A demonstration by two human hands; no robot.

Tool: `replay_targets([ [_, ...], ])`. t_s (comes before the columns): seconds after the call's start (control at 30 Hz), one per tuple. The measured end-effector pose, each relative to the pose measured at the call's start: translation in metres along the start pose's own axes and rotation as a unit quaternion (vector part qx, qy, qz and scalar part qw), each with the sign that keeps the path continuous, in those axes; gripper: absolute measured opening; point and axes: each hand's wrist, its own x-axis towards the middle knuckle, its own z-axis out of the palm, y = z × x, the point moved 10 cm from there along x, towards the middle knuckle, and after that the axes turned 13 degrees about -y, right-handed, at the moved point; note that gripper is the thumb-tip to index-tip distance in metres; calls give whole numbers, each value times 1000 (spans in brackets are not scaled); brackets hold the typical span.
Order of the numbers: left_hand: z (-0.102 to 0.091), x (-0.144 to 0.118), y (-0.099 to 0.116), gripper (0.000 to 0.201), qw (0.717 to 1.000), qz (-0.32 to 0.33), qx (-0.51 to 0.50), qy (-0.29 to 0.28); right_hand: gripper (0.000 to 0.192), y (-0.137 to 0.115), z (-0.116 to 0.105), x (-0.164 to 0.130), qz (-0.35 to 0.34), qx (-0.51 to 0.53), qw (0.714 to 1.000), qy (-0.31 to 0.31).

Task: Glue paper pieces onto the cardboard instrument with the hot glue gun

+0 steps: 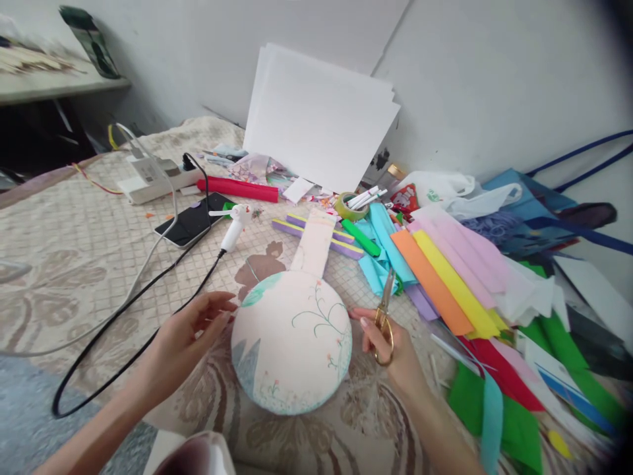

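A round, pale disc (297, 343) lies before me on the patterned tablecloth, painted with green vines, small red flowers and blue-green patches. From its far side a flat strip (315, 241) extends like a handle. My left hand (195, 333) is at the disc's left edge, fingers curved and thumb apart, with nothing in it; I cannot tell whether the fingertips touch the rim. Gold-handled scissors (383, 320) are in my right hand (393, 353), blades pointing away from me. The index finger of that hand reaches to the disc's right edge.
A white glue gun (233, 231) stands beyond the disc near a phone (195, 219); its black cable loops left. Farther back are a power strip (155, 181), a red roll (240, 189), tape (351, 206) and white sheets (321, 115). Coloured crepe paper (432, 280) crowds the right.
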Motion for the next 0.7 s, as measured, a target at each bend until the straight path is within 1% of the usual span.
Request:
replay_targets([
  [0.07,-6,7,5,34,1000,0,26,13,44,-1,-5,-10,-17,-35,999,20],
  [0.13,-10,17,12,33,999,8,42,25,39,-3,-5,-21,-48,-94,994,26],
  [0.2,-11,30,18,32,998,20,44,28,36,-6,2,-32,-91,-167,982,8],
  [0.27,-9,46,22,32,999,33,39,19,38,-7,12,-43,-141,-215,966,-17],
  [0.33,-8,62,25,32,998,41,37,17,41,-9,20,-53,-189,-240,951,-36],
  [0.4,-7,77,26,32,998,42,37,12,45,-8,26,-60,-223,-257,939,-44],
  [0.47,-1,91,27,31,999,41,19,-13,47,-6,29,-65,-239,-271,931,-43],
  [0.53,5,102,28,29,999,36,-9,-37,48,-1,31,-66,-239,-285,928,-35],
  [0.7,18,122,24,28,995,10,-70,-69,52,5,34,-67,-236,-304,922,-29],
])
